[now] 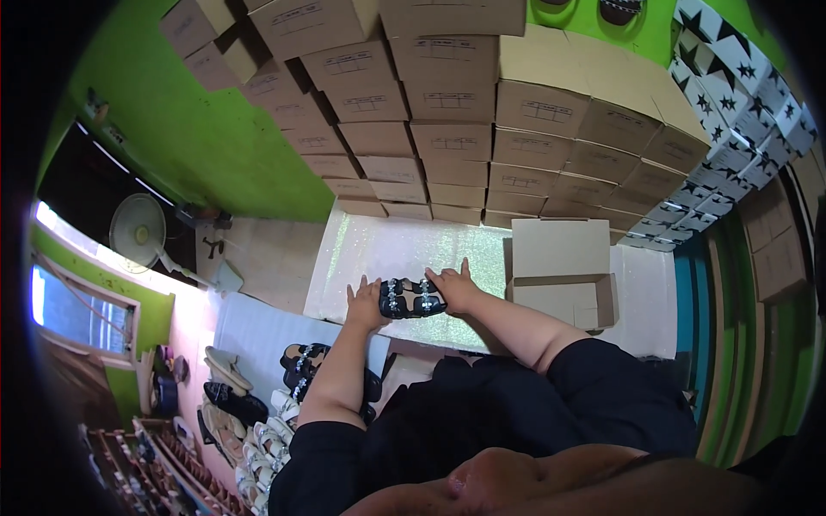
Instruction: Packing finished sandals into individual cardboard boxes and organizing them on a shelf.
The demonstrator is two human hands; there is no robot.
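Note:
Between my two hands is a pair of black sandals (413, 298), side by side, with shiny silver decorations on the straps. My left hand (366, 303) grips their left side, its fingers partly spread. On the other side my right hand (456, 288) grips the pair, with one finger pointing away from me. The sandals are over the near part of a pale, glittery table (370, 241); I cannot tell whether they touch it. Right of my right hand, an open cardboard box (607, 301) stands on the table with its lid (560, 247) folded back.
Stacked brown boxes (538, 142) line the table's far side, with star-patterned white boxes (731, 103) at the right. More black sandals (301, 365) and several pale shoes (262, 451) lie at the lower left. A fan (138, 225) stands at the left.

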